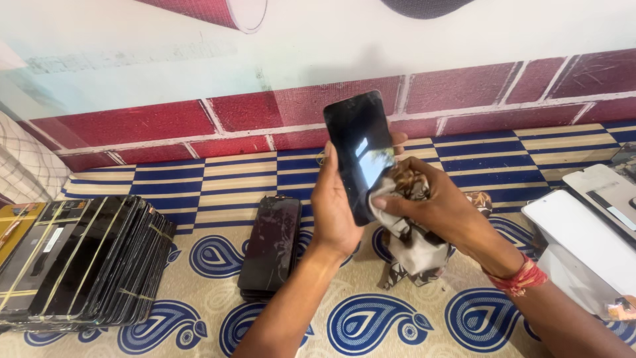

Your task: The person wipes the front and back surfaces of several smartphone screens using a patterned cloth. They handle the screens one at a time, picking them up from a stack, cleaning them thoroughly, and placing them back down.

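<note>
A black phone screen panel (pixel 358 142) stands upright in the middle of the view, glossy face toward me. My left hand (pixel 334 209) grips its left edge and lower end. My right hand (pixel 440 205) holds a crumpled patterned white and brown cloth (pixel 411 232) and presses a corner of it against the panel's lower right edge. A red thread band sits on my right wrist.
A small stack of dark cracked screen panels (pixel 270 248) lies on the patterned mat (pixel 371 325) below my left hand. A long row of banded black panels (pixel 79 262) fills the left. White boxes and panels (pixel 589 232) sit at the right. A red brick-pattern wall (pixel 199 122) runs behind.
</note>
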